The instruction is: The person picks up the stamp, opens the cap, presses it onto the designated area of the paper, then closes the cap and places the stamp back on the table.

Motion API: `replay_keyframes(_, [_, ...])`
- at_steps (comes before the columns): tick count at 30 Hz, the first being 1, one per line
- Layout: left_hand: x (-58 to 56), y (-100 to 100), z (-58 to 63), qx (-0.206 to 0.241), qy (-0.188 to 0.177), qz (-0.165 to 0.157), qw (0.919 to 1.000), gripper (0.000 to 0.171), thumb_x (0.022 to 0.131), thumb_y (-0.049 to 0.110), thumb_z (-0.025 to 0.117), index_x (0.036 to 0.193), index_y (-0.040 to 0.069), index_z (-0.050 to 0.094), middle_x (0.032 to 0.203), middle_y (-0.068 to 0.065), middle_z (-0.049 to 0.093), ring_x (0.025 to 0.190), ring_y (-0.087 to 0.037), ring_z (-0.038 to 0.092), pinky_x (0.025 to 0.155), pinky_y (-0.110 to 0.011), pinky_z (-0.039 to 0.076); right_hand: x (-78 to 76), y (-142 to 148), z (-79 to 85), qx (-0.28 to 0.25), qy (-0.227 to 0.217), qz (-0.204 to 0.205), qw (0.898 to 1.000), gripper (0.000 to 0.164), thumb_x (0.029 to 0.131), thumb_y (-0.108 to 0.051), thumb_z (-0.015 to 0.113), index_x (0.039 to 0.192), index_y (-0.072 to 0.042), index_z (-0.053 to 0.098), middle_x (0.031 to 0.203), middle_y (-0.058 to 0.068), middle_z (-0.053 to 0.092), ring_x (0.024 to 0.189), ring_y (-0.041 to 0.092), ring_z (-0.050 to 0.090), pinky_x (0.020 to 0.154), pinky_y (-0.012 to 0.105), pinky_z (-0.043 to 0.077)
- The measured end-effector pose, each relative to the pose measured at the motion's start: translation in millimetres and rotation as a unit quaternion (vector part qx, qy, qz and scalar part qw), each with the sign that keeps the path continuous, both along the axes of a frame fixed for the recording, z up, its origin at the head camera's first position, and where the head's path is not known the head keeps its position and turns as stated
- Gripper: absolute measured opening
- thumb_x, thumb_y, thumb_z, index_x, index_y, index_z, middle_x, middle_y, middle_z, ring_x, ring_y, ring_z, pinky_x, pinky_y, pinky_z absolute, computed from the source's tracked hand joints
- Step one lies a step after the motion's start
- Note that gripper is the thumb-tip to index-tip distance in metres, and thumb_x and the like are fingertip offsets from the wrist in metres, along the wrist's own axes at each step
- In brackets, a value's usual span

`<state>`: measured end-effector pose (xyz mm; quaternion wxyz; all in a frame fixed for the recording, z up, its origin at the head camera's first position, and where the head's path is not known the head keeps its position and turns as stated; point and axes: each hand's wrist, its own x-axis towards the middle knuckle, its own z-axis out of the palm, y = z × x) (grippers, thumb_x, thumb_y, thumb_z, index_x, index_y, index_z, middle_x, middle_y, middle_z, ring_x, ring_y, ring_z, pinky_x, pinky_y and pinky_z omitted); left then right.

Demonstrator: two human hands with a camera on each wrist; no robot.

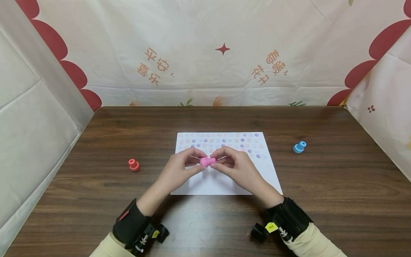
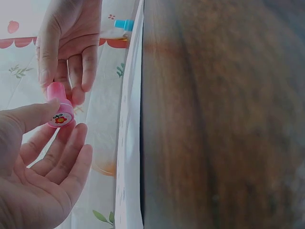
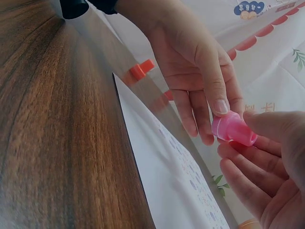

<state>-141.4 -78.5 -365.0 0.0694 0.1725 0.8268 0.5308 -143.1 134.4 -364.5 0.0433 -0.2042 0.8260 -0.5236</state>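
A pink toy stamp [image 1: 208, 162] lies sideways between both hands, held up over the white sheet [image 1: 221, 182]. My left hand [image 1: 179, 169] pinches its wide capped end between thumb and fingers. The narrow handle end is pinched by my right hand [image 1: 239, 169]. In the left wrist view, a flower picture shows on the flat end of the pink stamp [image 2: 59, 119]. The right wrist view shows the hollow tip of its handle [image 3: 243, 133]. Rows of small purple and red-orange prints cover the far part of the sheet.
A red stamp [image 1: 134, 165] stands on the wooden table [image 1: 96, 200] to the left of the sheet. Off to the right is a blue stamp [image 1: 299, 147]. A patterned white cloth [image 1: 199, 53] hangs along the table's far edge.
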Motion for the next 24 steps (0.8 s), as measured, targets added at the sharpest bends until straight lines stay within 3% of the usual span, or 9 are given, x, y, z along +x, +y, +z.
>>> replay_keyframes(24, [1.0,2.5,2.0,-0.007,0.01,0.003,0.9999,0.024,0.087,0.008,0.077,0.11,0.008,0.07,0.109,-0.006,0.073,0.101,-0.02,0.072,0.095,-0.036,0.058,1.7,1.8,-1.2,0.021,-0.011,-0.003,1.0,0.023,0.086,-0.011,0.078,0.108,-0.01,0.071,0.104,0.006,0.075,0.084,0.011,0.073,0.073,0.022,0.059])
